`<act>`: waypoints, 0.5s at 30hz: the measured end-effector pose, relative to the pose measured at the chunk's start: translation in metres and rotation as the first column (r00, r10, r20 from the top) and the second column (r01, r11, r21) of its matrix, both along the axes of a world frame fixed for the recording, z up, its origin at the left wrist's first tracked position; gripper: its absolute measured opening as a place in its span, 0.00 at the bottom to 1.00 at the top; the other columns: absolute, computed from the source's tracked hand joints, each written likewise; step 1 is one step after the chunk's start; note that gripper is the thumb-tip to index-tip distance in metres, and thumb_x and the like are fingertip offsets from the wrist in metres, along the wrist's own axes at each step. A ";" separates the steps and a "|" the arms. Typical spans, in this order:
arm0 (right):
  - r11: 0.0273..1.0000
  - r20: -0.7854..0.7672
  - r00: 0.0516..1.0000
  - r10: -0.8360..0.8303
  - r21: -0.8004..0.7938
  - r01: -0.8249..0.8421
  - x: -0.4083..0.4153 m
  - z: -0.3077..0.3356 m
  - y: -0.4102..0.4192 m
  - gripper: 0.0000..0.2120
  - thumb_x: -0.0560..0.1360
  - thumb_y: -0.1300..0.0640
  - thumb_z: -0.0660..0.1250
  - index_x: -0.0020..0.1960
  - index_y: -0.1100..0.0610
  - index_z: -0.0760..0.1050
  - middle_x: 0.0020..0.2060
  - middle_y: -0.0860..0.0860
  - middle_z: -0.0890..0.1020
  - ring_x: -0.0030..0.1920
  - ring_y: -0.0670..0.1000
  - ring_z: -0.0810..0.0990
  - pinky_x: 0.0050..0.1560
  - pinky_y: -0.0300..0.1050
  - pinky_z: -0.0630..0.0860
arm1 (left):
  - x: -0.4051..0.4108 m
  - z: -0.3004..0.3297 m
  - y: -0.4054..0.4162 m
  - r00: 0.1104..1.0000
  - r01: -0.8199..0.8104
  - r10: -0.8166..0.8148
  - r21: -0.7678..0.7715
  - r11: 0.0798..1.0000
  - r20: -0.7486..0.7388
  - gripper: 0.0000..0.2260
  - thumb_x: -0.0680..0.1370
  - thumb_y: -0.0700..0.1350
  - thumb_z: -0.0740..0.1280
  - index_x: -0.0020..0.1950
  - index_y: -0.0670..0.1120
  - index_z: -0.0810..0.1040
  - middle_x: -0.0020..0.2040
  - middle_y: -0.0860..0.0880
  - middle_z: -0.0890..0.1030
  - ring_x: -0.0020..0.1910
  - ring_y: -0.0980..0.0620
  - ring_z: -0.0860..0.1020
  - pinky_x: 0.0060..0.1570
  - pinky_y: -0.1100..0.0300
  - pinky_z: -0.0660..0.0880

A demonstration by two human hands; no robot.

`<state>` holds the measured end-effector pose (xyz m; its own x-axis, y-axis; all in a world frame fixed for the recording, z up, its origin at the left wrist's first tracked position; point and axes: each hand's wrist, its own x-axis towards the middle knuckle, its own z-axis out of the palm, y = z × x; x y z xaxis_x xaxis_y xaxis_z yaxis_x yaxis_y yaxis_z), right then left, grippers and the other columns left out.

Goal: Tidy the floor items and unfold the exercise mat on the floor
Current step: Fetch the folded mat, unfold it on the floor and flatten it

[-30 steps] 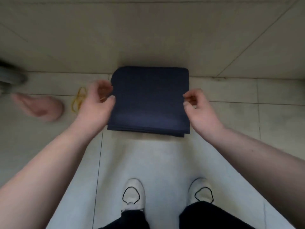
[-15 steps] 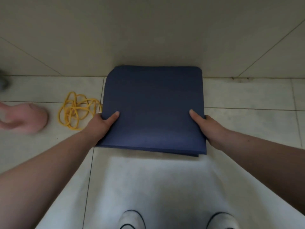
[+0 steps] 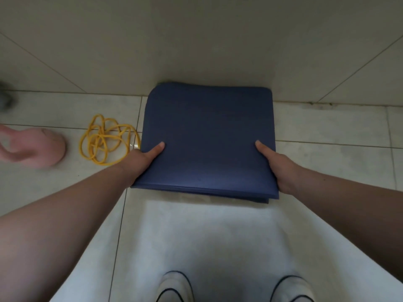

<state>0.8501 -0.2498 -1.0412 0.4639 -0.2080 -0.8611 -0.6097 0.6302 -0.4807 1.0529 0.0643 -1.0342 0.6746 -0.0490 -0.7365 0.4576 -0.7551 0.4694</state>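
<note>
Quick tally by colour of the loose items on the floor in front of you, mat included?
Blue: 1, folded mat, gripped by left hand and right hand
Yellow: 1, cord
Pink: 1, blurred item
Total: 3

Pale tiled floor (image 3: 327, 131) with thin grout lines fills the lower frame, meeting a beige tiled wall (image 3: 196, 40) across the top; light is dim and even.

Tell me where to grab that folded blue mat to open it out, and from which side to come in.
Take the folded blue mat at its two side edges near the front corners, one hand from each side, as the left hand and right hand do now: thumbs on top, fingers underneath. The loose layered edges face the person, so lifting there probably lets it open towards the white sheet.
</note>
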 end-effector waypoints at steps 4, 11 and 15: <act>1.000 0.044 0.999 0.003 0.023 -0.004 -0.011 0.031 -0.009 0.22 0.77 0.43 0.72 0.64 0.56 0.81 0.56 0.52 0.87 0.54 0.53 0.87 0.43 0.44 0.85 | -0.021 0.026 0.006 0.999 -0.033 0.033 -0.110 0.993 0.002 0.44 0.59 0.76 0.74 0.62 0.45 0.81 0.54 0.50 0.86 0.50 0.49 0.86 0.55 0.53 0.81; 0.999 0.046 0.999 0.013 -0.039 -0.011 -0.060 0.196 0.018 0.24 0.78 0.42 0.69 0.66 0.57 0.78 0.57 0.52 0.87 0.57 0.52 0.86 0.51 0.47 0.83 | -0.063 0.196 0.031 0.988 -0.010 0.031 -0.140 0.990 0.149 0.36 0.64 0.74 0.70 0.59 0.48 0.83 0.51 0.55 0.87 0.49 0.56 0.86 0.53 0.56 0.80; 0.986 0.025 1.000 0.000 -0.166 0.004 -0.087 0.356 0.039 0.24 0.76 0.40 0.71 0.62 0.58 0.78 0.53 0.51 0.88 0.53 0.52 0.88 0.46 0.46 0.85 | -0.084 0.362 0.048 0.978 -0.007 0.034 -0.126 0.992 0.208 0.32 0.64 0.74 0.68 0.52 0.49 0.83 0.46 0.59 0.85 0.43 0.62 0.84 0.45 0.61 0.78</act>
<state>0.7636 -0.2109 -0.6855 0.4841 -0.3484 -0.8027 -0.5951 0.5414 -0.5939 0.9694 0.1119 -0.6724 0.8151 -0.1154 -0.5677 0.3539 -0.6766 0.6457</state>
